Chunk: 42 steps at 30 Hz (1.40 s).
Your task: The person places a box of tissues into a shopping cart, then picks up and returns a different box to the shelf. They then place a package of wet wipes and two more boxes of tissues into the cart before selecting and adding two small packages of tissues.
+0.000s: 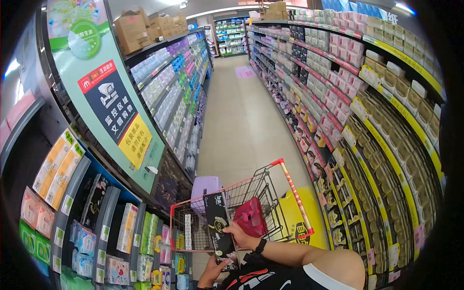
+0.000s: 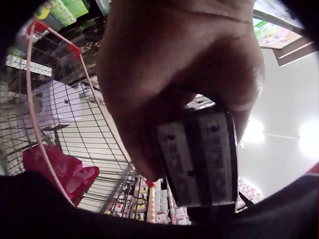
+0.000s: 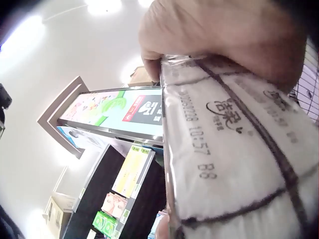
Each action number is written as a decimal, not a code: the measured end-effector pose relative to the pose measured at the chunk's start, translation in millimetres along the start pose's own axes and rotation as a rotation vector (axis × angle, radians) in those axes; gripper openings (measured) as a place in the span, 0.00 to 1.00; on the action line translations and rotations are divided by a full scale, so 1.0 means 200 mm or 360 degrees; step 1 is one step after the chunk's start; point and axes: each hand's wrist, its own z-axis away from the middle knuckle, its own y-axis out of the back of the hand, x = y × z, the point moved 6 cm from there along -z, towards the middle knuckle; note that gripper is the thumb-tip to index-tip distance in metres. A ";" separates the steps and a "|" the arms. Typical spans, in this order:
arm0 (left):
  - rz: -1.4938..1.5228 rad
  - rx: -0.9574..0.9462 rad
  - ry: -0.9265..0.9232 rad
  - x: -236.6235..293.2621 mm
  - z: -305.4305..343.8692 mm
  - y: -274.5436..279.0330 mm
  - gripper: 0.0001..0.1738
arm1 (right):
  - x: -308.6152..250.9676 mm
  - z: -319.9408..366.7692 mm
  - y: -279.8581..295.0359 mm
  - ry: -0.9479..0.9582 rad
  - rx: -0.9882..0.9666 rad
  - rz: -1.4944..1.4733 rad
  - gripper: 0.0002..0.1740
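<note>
In the head view, the left hand [image 1: 212, 271] and right hand [image 1: 244, 238] both grip a long black tissue pack [image 1: 218, 234], seen against the shopping cart [image 1: 297, 198] with its red bag [image 1: 249, 216]; only here does the gold oval logo show. The left wrist view adds the pack's shadowed end, fingers curled round it. The right wrist view alone reveals white packets under clear film, dark-banded, stamped "10:57 B8".
</note>
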 end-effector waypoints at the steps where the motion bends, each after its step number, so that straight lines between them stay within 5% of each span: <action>1: -0.0057 0.0112 -0.0081 0.01 0.00 0.02 0.20 | 0.03 -0.05 0.05 0.0085 0.0051 0.0133 0.26; 3: -0.0291 0.0346 -0.0263 0.07 -0.01 0.06 0.21 | 0.04 -0.08 0.09 0.0138 0.0261 0.0545 0.24; 8: -0.1037 0.0824 -0.0431 0.40 0.09 0.00 0.26 | 0.04 -0.11 0.05 0.0279 0.0279 0.1137 0.41; 10: -0.1071 0.0838 -0.0444 0.30 0.06 0.03 0.30 | 0.06 -0.05 0.00 0.0350 0.0241 0.1296 0.45; 12: -0.1115 0.0767 -0.0394 0.24 0.04 0.03 0.35 | 0.07 -0.07 0.02 0.0246 0.0249 0.0990 0.47; 16: -0.0534 0.0476 -0.0466 0.18 0.00 0.01 0.38 | 0.06 -0.08 0.07 0.0027 0.0356 0.0428 0.39; 19: -0.0522 0.0487 -0.0692 0.15 -0.01 0.03 0.41 | 0.10 -0.05 0.07 -0.0364 0.0162 -0.0267 0.29; 23: 0.0028 -0.0009 -0.0357 0.24 0.00 -0.06 0.45 | 0.00 -0.01 -0.06 -0.0453 0.0049 -0.0412 0.28; 25: -0.0214 0.0127 -0.0429 0.24 -0.01 -0.04 0.47 | 0.00 -0.01 -0.06 -0.0440 -0.0145 -0.0354 0.31; 31: -0.0634 0.1004 -0.0512 0.34 0.07 0.04 0.47 | 0.17 -0.19 0.15 -0.0274 0.0103 0.0139 0.32; 34: -0.1369 0.1352 -0.0607 0.39 0.13 0.13 0.45 | 0.23 -0.20 0.12 -0.0409 -0.0038 0.0053 0.31; 38: -0.1461 0.1272 -0.0523 0.47 0.16 0.20 0.42 | 0.27 -0.16 0.01 -0.0373 -0.0211 0.0169 0.33; 42: -0.0837 0.1106 -0.0449 0.37 0.14 0.35 0.40 | 0.26 -0.21 -0.09 -0.0325 -0.0073 0.0192 0.33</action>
